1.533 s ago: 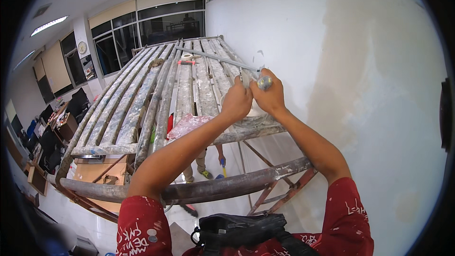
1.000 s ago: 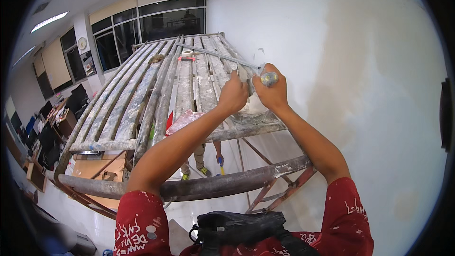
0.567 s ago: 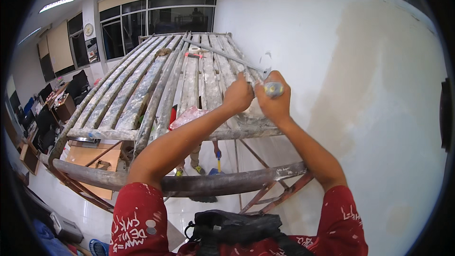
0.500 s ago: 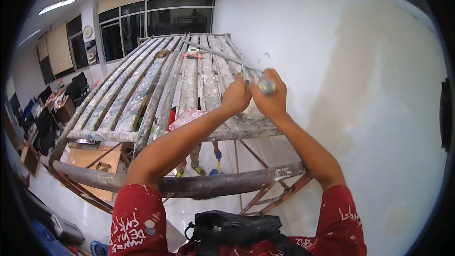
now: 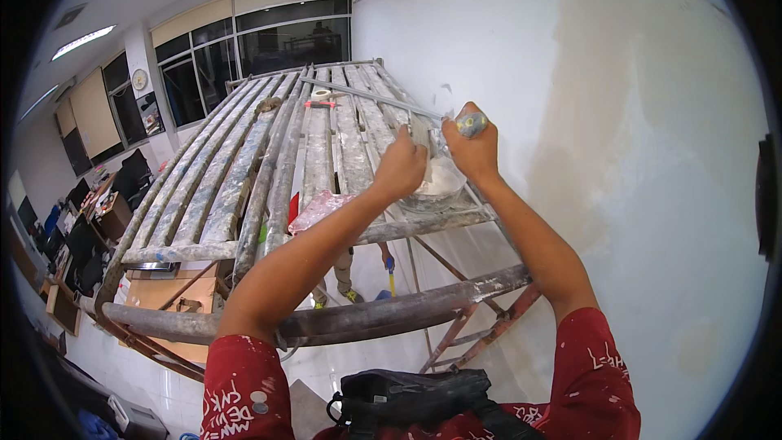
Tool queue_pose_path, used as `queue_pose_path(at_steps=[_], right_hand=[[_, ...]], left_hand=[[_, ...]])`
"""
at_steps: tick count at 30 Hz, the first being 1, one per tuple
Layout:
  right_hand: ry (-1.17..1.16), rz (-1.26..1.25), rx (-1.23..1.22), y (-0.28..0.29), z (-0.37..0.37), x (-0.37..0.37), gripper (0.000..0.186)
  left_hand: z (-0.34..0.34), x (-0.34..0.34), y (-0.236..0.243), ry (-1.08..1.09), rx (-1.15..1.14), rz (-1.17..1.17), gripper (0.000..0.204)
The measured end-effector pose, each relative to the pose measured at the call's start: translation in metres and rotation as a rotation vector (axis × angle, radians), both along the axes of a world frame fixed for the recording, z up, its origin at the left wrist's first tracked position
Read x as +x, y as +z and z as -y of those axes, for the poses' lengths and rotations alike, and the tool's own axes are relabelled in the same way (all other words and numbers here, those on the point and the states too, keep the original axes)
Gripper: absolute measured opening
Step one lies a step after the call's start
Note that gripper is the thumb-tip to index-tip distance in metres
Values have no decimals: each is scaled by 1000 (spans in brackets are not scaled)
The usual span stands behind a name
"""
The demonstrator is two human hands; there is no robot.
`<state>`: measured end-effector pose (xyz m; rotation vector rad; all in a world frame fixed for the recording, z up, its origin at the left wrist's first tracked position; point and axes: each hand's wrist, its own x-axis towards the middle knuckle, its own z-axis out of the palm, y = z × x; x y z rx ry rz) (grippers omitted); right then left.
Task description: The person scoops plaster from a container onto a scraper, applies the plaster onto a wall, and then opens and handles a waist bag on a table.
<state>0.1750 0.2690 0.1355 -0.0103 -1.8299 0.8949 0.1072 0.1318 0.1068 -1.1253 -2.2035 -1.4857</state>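
Observation:
My right hand (image 5: 475, 151) is closed round the rounded grey-and-yellow handle (image 5: 471, 124) of a hand tool, whose working end is hidden. My left hand (image 5: 402, 165) is closed beside it, gripping a thin, blade-like piece (image 5: 410, 121) that stands up past the fingers. Below and between the hands, a clear plastic bag or tub of white paste (image 5: 440, 182) rests on the scaffold planks (image 5: 353, 147). Left of my left forearm lies a pinkish, white-smeared sheet (image 5: 320, 210). A long grey metal straightedge (image 5: 366, 94) lies aslant beyond my hands.
A roll of tape (image 5: 322, 94), a red-handled tool (image 5: 319, 104) and a brown rag (image 5: 269, 104) lie farther along the planks. The patched white wall (image 5: 635, 163) rises at right. A thick rail (image 5: 399, 315) crosses before me. Below, a person's shoe (image 5: 353, 296) shows.
My hands have moved apart slightly; the right one has tilted the handle outward and up, uncovering the white paste. The view has shifted a little.

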Motion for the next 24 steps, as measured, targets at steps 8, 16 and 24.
queue_pose_path(at_steps=[8, 16, 24], right_hand=[[46, -52, 150, -6, 25, -1, 24], [158, -97, 135, 0, 50, 17, 22], [25, -68, 107, 0, 3, 8, 22]], left_hand=[[5, -12, 0, 61, -45, -17, 43], [3, -19, -5, 84, -77, -4, 47], [-6, -14, 2, -42, 37, -48, 48]])
